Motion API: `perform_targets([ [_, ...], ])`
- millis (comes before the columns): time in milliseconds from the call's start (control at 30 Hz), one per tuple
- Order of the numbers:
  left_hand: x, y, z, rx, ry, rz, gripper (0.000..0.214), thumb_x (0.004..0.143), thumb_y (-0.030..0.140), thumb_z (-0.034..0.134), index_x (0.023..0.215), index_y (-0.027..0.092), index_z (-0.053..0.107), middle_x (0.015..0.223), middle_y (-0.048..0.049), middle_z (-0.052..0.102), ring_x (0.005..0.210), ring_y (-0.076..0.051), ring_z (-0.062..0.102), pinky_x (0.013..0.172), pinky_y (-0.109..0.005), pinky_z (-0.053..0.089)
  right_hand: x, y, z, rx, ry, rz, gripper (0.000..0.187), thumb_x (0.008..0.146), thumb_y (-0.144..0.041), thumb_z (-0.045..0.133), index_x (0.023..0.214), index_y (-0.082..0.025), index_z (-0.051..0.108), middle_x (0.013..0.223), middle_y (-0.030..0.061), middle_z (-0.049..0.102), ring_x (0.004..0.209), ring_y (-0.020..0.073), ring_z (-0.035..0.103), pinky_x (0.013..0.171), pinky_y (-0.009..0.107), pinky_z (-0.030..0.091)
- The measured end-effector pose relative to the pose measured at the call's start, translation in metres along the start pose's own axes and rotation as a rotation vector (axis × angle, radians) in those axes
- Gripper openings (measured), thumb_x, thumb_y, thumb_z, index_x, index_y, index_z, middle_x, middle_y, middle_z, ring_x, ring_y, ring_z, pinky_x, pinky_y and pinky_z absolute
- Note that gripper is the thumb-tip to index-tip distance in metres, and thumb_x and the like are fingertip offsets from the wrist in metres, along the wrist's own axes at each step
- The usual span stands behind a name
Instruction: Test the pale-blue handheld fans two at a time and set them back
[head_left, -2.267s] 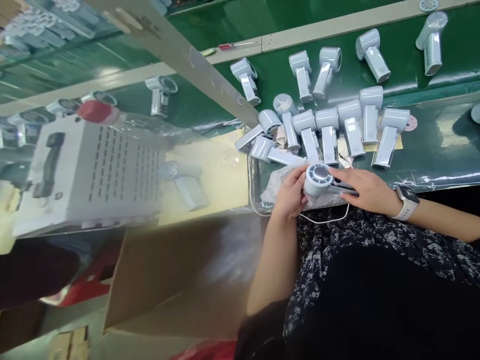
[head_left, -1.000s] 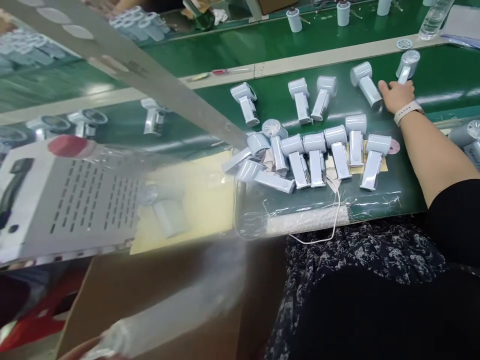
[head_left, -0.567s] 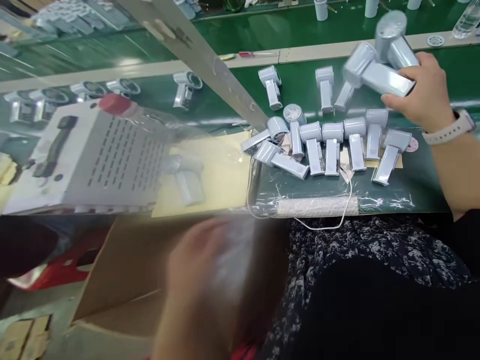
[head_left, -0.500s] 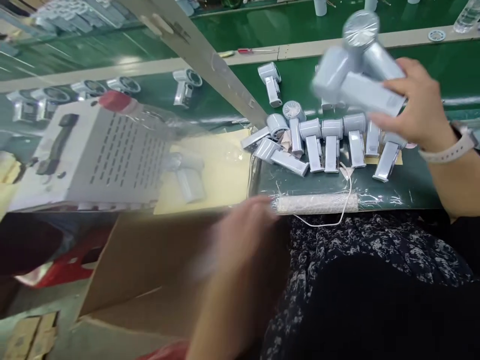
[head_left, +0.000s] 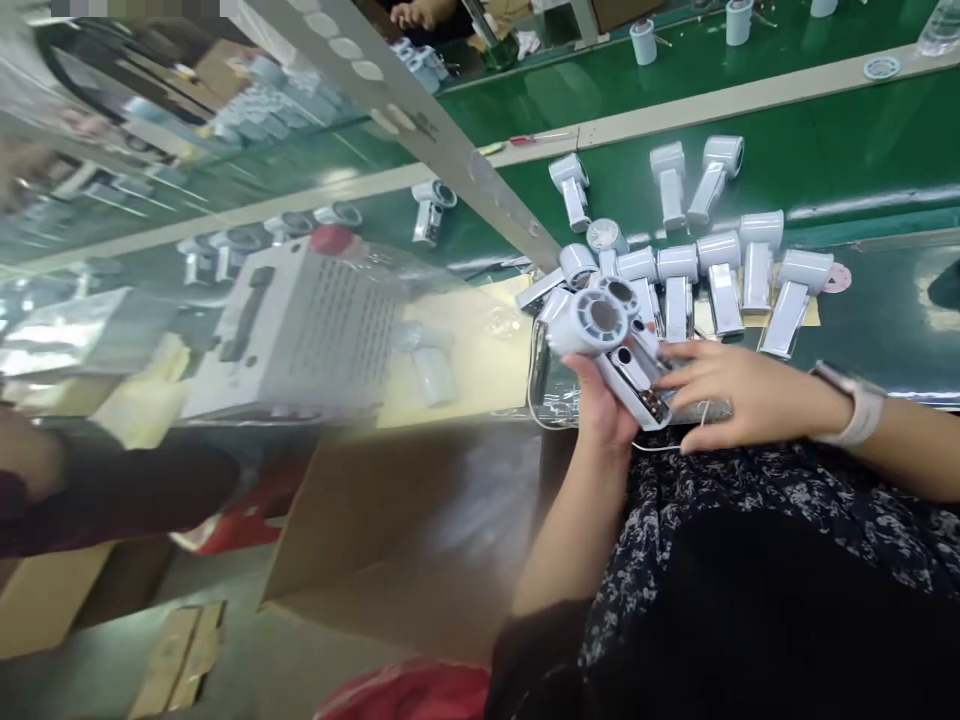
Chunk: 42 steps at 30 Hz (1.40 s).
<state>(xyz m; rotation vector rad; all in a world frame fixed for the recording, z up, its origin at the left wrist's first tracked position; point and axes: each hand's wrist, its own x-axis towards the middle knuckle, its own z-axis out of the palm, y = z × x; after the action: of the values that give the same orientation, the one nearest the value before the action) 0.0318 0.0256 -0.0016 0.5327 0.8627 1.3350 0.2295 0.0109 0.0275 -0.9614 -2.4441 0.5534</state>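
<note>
Two pale blue handheld fans (head_left: 609, 340) sit together at the near edge of the green bench (head_left: 862, 150). My left hand (head_left: 604, 405) cups their handles from below, fingers curled round them. My right hand (head_left: 731, 392), with a white watch on the wrist, rests against the handles from the right, fingers stretched toward them. Just behind, a row of several more fans (head_left: 720, 285) lies on the bench, handles pointing toward me. A clear plastic bag (head_left: 547, 400) and a white cord lie under my hands.
A grey perforated metal box (head_left: 315, 335) stands left on a yellow sheet. An open cardboard box (head_left: 390, 530) sits below the bench edge. A slanted metal rail (head_left: 450, 150) crosses the upper left. Loose fans (head_left: 694, 180) lie further back. Another person's sleeve (head_left: 97, 490) is at the left.
My right hand reached to the far right of the bench, picked up two fans and carried them back to the near edge. My left hand came up from below and took hold of them.
</note>
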Motion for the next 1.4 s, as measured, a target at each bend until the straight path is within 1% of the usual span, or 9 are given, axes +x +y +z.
perform_targets([
  [67, 0.001, 0.007, -0.003, 0.002, 0.034, 0.142, 0.082, 0.054, 0.099, 0.076, 0.081, 0.022, 0.070, 0.102, -0.0090, 0.082, 0.117, -0.034, 0.076, 0.107, -0.047, 0.062, 0.005, 0.023, 0.006, -0.049, 0.064, 0.155, 0.026, 0.105, -0.035, 0.064, 0.100, -0.018, 0.083, 0.122, 0.0134, 0.081, 0.137, 0.0377, 0.066, 0.119, 0.065, 0.049],
  [200, 0.000, 0.025, -0.001, 0.033, 0.061, 0.303, 0.083, 0.069, 0.104, 0.056, 0.077, 0.023, 0.068, 0.097, -0.0081, 0.080, 0.114, -0.032, 0.077, 0.101, -0.045, 0.064, 0.009, 0.050, 0.029, -0.389, 0.084, 0.293, 0.026, 0.100, -0.010, 0.055, 0.096, -0.009, 0.081, 0.157, 0.0222, 0.062, 0.160, 0.0423, 0.042, 0.134, 0.066, 0.029],
  [267, -0.003, 0.030, 0.002, 0.055, 0.045, 0.330, 0.084, 0.069, 0.106, 0.052, 0.077, 0.023, 0.068, 0.096, -0.0076, 0.080, 0.119, -0.033, 0.075, 0.102, -0.045, 0.063, 0.005, 0.045, 0.033, -0.388, 0.095, 0.307, 0.033, 0.101, -0.005, 0.047, 0.095, -0.009, 0.080, 0.154, 0.0242, 0.063, 0.156, 0.0419, 0.046, 0.132, 0.066, 0.032],
  [400, -0.007, 0.031, 0.013, 0.080, -0.048, 0.348, 0.087, 0.064, 0.109, 0.050, 0.071, 0.024, 0.064, 0.105, -0.0084, 0.079, 0.123, -0.034, 0.073, 0.102, -0.046, 0.063, -0.008, 0.015, 0.020, 0.218, -0.011, 0.415, 0.024, 0.106, -0.027, 0.055, 0.109, -0.015, 0.075, 0.093, 0.0136, 0.081, 0.088, 0.0286, 0.076, 0.085, 0.049, 0.062],
  [533, -0.008, 0.026, 0.030, 0.114, -0.111, 0.311, 0.088, 0.059, 0.111, 0.049, 0.066, 0.024, 0.056, 0.118, -0.0074, 0.078, 0.111, -0.031, 0.075, 0.091, -0.045, 0.066, -0.007, -0.012, 0.010, 0.918, -0.274, 0.391, 0.029, 0.100, -0.045, 0.068, 0.104, -0.017, 0.075, 0.071, 0.0023, 0.072, 0.061, 0.0165, 0.066, 0.060, 0.029, 0.051],
  [833, -0.012, 0.020, 0.036, 0.035, -0.128, 0.294, 0.084, 0.066, 0.108, 0.051, 0.068, 0.024, 0.052, 0.135, -0.0083, 0.074, 0.118, -0.034, 0.073, 0.099, -0.051, 0.066, -0.010, -0.028, 0.022, 0.967, -0.028, 0.302, 0.035, 0.102, -0.050, 0.068, 0.083, -0.021, 0.063, 0.064, -0.0015, 0.062, 0.056, 0.0142, 0.055, 0.057, 0.028, 0.042],
  [1000, -0.011, 0.013, 0.031, -0.033, -0.112, 0.391, 0.073, 0.074, 0.097, 0.065, 0.067, 0.025, 0.057, 0.112, -0.0048, 0.076, 0.101, -0.025, 0.073, 0.091, -0.040, 0.065, -0.012, -0.039, 0.038, 1.040, 0.101, 0.421, 0.043, 0.106, -0.057, 0.060, 0.082, -0.023, 0.053, 0.061, -0.0042, 0.053, 0.055, 0.0140, 0.050, 0.057, 0.029, 0.045],
  [1200, -0.015, 0.013, 0.040, 0.143, 0.025, 0.357, 0.092, 0.061, 0.115, 0.025, 0.064, 0.026, 0.047, 0.107, -0.0092, 0.076, 0.114, -0.032, 0.070, 0.087, -0.043, 0.063, -0.010, -0.038, 0.034, 0.859, 0.134, 0.250, 0.043, 0.109, -0.054, 0.055, 0.079, -0.022, 0.053, 0.074, -0.0001, 0.054, 0.066, 0.0156, 0.049, 0.062, 0.029, 0.040],
  [1400, -0.018, 0.022, 0.039, 0.071, -0.051, 0.275, 0.087, 0.069, 0.112, 0.035, 0.064, 0.025, 0.045, 0.128, -0.0072, 0.074, 0.122, -0.033, 0.069, 0.090, -0.048, 0.065, -0.012, -0.037, 0.037, 0.878, 0.293, 0.147, 0.049, 0.109, -0.058, 0.053, 0.075, -0.022, 0.053, 0.086, 0.0057, 0.066, 0.080, 0.0196, 0.061, 0.073, 0.033, 0.049],
])
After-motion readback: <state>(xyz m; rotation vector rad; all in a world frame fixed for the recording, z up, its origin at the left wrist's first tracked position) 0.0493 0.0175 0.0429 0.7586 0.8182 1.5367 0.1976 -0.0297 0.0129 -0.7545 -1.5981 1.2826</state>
